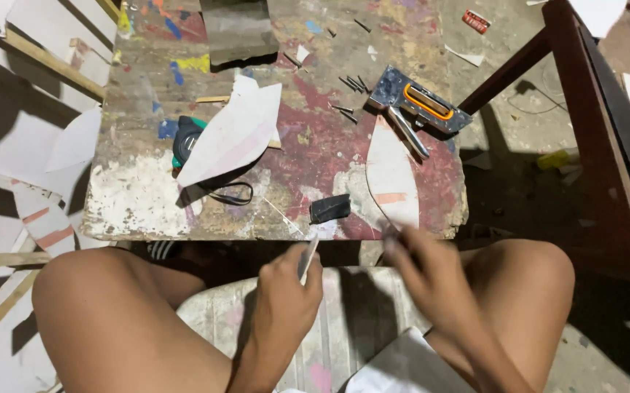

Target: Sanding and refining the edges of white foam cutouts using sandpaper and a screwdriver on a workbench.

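**Thin white strip pinched over a cluttered, paint-stained bench**

Far left: pale offcuts [75,142] scattered on the floor, at least three, easy to slip on. On the paint-stained workbench [133,204], left part: one tape measure [186,140], half buried under one leaf-shaped white cutout [236,135], with a black strap loop trailing toward the near edge. Liable to be dragged off if the cutout gets pulled.

Near centre, between the knees: left hand [282,298], fingers closed, pinching a thin white strip [308,256] that stands up just short of the bench's near edge. Narrow and flimsy by the look; likely to bend or snap under a hard squeeze. One small black block [329,208] just beyond it.

Right of centre: right hand [424,273], blurred in motion near the bench edge; open or closed, cannot tell. Directly beyond, one curved white cutout [391,178] overhanging the near edge, easily knocked off by a sweep. Farther away: loose dark nails [351,84], about seven countable, sharp underhand, and one staple gun [418,108] with an orange handle. Far right: dark wooden frame [592,109].
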